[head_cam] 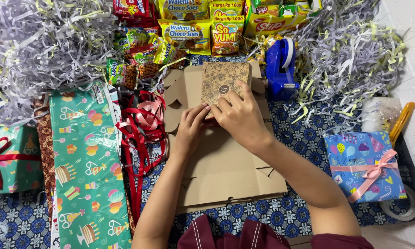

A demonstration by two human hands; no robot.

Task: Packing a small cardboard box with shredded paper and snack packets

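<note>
My left hand [190, 127] and my right hand [239, 115] both rest on a small brown box with a printed floral pattern [222, 80]. The fingertips grip its near edge, the right hand's fingers lying over its lower right corner. That small box sits on top of a stack of flat unfolded brown cardboard boxes [226, 170] in the middle of the blue patterned cloth.
Shredded paper [41, 41] lies piled at back left and back right. Snack packets [189, 27] line the back. A blue tape dispenser [280, 67], red ribbons [140, 133], green gift wrap [85, 166], a wrapped blue gift [364, 163], a yellow cutter [402, 121] and a tape roll [412, 207] surround the boxes.
</note>
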